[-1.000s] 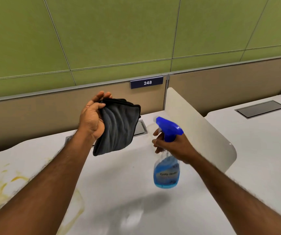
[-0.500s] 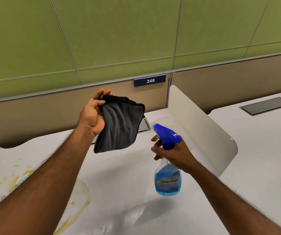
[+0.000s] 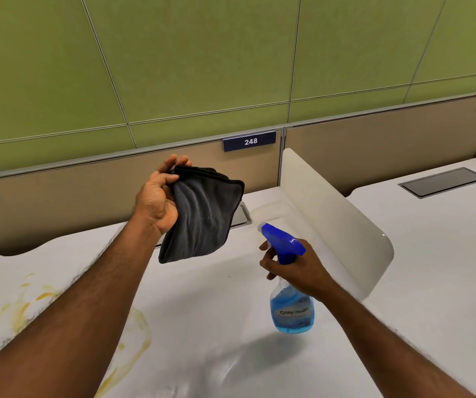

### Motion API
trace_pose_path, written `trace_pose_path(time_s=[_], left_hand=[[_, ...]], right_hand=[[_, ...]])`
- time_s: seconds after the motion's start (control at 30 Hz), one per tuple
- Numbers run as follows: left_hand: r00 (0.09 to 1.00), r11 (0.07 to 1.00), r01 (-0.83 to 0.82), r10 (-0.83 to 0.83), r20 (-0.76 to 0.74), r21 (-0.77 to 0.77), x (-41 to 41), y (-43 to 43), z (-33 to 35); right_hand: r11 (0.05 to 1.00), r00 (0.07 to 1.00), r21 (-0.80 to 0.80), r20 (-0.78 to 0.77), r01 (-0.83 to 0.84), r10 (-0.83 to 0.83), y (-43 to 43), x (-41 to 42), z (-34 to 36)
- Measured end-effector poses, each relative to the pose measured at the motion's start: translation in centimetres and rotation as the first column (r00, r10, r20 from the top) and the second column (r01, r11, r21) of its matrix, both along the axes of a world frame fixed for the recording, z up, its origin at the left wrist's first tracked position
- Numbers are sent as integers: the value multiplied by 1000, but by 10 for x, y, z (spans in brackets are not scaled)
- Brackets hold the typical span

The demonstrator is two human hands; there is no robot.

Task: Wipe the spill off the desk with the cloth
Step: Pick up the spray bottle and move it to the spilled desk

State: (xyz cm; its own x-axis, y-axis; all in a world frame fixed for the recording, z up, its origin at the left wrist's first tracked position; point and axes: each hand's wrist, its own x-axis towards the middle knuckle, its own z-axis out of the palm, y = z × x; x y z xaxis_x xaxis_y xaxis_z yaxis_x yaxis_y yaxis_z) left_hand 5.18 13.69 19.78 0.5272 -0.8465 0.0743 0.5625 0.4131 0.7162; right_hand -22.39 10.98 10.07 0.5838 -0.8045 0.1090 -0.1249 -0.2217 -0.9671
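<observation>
Fingers (image 3: pixel 173 168) pinch soft, folded black cloth (image 3: pixel 202 214).

Green panelled wall (image 3: pixel 202 58); tan partition (image 3: pixel 374 133) w/ blue "248" plate (image 3: pixel 249 141); white rounded divider (image 3: pixel 331 222); neighbouring white desk (image 3: pixel 446 254) w/ grey hatch (image 3: pixel 443 182).

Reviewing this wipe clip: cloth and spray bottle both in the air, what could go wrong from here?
1. The left hand pinches the cloth by one edge; it may slip.
2. The spray bottle nozzle points toward the cloth, not the yellow spill, so spray may miss.
3. The left forearm hangs over the spill and may smear it.
</observation>
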Motion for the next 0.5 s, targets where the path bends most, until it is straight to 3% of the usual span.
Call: trace_pose_path(time_s=[0.5], left_hand=[[1000,999,-21,20,8,47,-20,-2,-24]], right_hand=[[949,950,-73,-35,306,-309,-63,-43,-20]])
